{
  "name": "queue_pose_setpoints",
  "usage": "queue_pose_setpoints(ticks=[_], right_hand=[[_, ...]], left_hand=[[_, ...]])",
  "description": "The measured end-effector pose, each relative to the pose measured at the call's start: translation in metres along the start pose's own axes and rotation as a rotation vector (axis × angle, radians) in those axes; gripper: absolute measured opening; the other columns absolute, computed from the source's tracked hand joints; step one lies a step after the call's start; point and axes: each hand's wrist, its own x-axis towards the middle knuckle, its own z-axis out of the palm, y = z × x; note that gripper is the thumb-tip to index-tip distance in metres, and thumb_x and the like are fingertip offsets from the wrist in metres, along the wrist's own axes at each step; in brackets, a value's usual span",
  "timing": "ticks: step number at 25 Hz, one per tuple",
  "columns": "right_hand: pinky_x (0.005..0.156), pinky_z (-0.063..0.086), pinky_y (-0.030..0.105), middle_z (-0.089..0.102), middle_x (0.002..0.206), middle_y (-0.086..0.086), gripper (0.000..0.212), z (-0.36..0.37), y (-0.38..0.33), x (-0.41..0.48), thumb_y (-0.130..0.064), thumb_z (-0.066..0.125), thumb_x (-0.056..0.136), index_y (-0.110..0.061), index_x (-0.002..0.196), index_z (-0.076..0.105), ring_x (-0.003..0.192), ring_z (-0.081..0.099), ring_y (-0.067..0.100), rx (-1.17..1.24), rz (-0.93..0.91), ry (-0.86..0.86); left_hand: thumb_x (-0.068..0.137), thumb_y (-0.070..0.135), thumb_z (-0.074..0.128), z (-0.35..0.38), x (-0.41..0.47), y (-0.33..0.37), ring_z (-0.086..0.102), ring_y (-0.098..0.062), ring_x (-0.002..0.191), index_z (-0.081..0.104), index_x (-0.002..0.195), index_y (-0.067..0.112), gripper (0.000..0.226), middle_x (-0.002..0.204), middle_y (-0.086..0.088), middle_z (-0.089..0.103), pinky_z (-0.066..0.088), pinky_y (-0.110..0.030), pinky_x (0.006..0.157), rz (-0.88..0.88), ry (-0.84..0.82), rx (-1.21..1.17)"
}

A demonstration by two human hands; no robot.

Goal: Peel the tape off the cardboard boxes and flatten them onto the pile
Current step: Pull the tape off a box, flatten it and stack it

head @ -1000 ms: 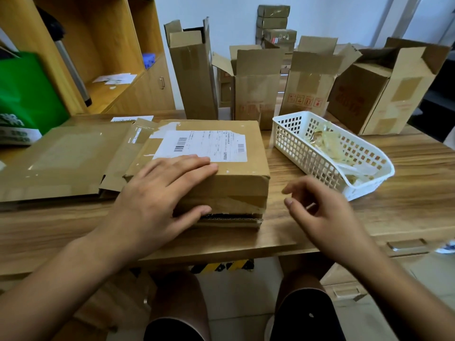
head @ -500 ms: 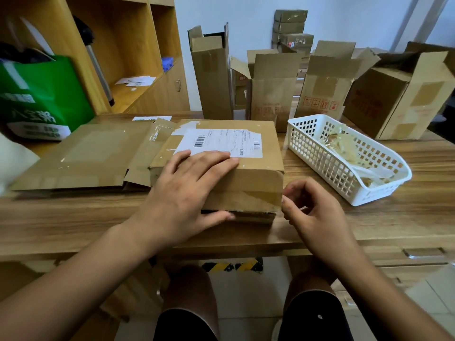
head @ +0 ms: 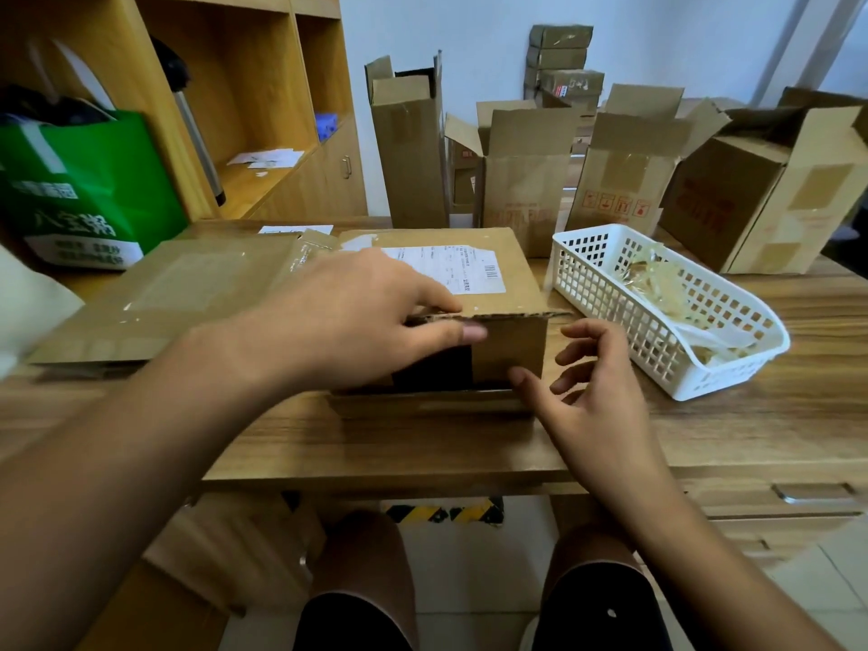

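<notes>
box front edge pinched by left hand, right hand loosely open, perhaps touching corner, basket beside

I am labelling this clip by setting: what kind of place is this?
Probably an office or small mailroom: a wooden desk with drawers, open wooden shelving, and many opened shipping boxes standing along the desk's back.

A white basket sits on the wooden table, green bag at left.
</notes>
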Motion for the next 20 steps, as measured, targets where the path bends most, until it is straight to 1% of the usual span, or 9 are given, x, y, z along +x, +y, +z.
queue_pose_setpoints(ticks=[3,5,7,10,11,13,16,18,20], right_hand=[[0.069,0.048,0.023,0.052,0.107,-0.007,0.059,0.006,0.005,0.001,-0.040,0.080,0.081,-0.033,0.124,0.040,0.085,0.058,0.010,-0.052,0.033,-0.029],[0.068,0.045,0.021,0.054,0.103,-0.008,0.049,0.007,0.006,0.000,-0.038,0.080,0.082,-0.034,0.114,0.044,0.085,0.058,0.007,-0.054,0.036,-0.037],[0.067,0.043,0.021,0.057,0.096,-0.010,0.036,0.006,0.008,-0.004,-0.034,0.079,0.083,-0.035,0.101,0.048,0.084,0.057,0.006,-0.070,0.022,-0.044],[0.071,0.049,0.026,0.057,0.092,-0.011,0.032,0.003,0.017,-0.014,-0.029,0.079,0.083,-0.036,0.092,0.049,0.085,0.057,0.006,-0.130,0.049,-0.117],[0.074,0.051,0.027,0.057,0.092,-0.012,0.030,0.003,0.020,-0.018,-0.030,0.079,0.083,-0.037,0.090,0.050,0.087,0.056,0.004,-0.177,0.056,-0.164],[0.078,0.048,0.025,0.055,0.090,-0.018,0.023,0.004,0.025,-0.024,-0.034,0.076,0.085,-0.039,0.086,0.054,0.092,0.049,-0.002,-0.320,0.007,-0.230],[0.079,0.042,0.022,0.052,0.085,-0.022,0.017,0.005,0.024,-0.023,-0.040,0.071,0.088,-0.038,0.080,0.057,0.092,0.043,-0.001,-0.475,-0.112,-0.239],[0.078,0.042,0.023,0.053,0.083,-0.022,0.014,0.004,0.020,-0.020,-0.045,0.067,0.089,-0.039,0.082,0.057,0.090,0.044,-0.001,-0.496,-0.105,-0.246],[0.075,0.047,0.027,0.058,0.080,-0.019,0.013,0.002,0.014,-0.017,-0.048,0.065,0.090,-0.039,0.089,0.057,0.088,0.051,-0.001,-0.427,-0.037,-0.211]], left_hand=[[0.066,0.089,0.027,-0.007,0.013,0.000,0.062,-0.011,0.091,0.073,0.116,0.041,0.083,0.098,0.013,0.072,0.055,-0.041,0.075,-0.008,-0.017,-0.087],[0.068,0.086,0.032,-0.010,0.021,0.001,0.061,-0.014,0.084,0.076,0.110,0.034,0.080,0.089,0.007,0.071,0.055,-0.042,0.071,-0.019,-0.041,-0.088],[0.068,0.085,0.034,-0.013,0.027,0.001,0.062,-0.017,0.083,0.078,0.105,0.028,0.080,0.087,0.001,0.071,0.056,-0.045,0.074,-0.045,-0.048,-0.096],[0.072,0.082,0.037,-0.015,0.034,-0.002,0.061,-0.022,0.075,0.078,0.095,0.020,0.078,0.076,-0.006,0.067,0.051,-0.041,0.066,-0.060,-0.034,-0.106],[0.072,0.083,0.036,-0.015,0.037,-0.004,0.062,-0.025,0.074,0.078,0.093,0.016,0.081,0.075,-0.009,0.066,0.050,-0.042,0.064,-0.057,-0.030,-0.106],[0.071,0.083,0.035,-0.014,0.041,-0.006,0.063,-0.027,0.076,0.078,0.098,0.013,0.086,0.079,-0.013,0.068,0.052,-0.045,0.066,-0.056,-0.029,-0.110],[0.071,0.081,0.035,-0.012,0.045,-0.005,0.064,-0.026,0.077,0.077,0.102,0.012,0.086,0.083,-0.013,0.069,0.050,-0.041,0.064,-0.061,-0.030,-0.127],[0.071,0.080,0.036,-0.011,0.047,-0.004,0.064,-0.027,0.076,0.077,0.101,0.011,0.086,0.082,-0.014,0.069,0.048,-0.038,0.062,-0.052,-0.036,-0.143],[0.071,0.080,0.036,-0.012,0.048,-0.004,0.063,-0.027,0.074,0.077,0.100,0.010,0.085,0.080,-0.015,0.068,0.043,-0.035,0.059,-0.054,-0.037,-0.152]])
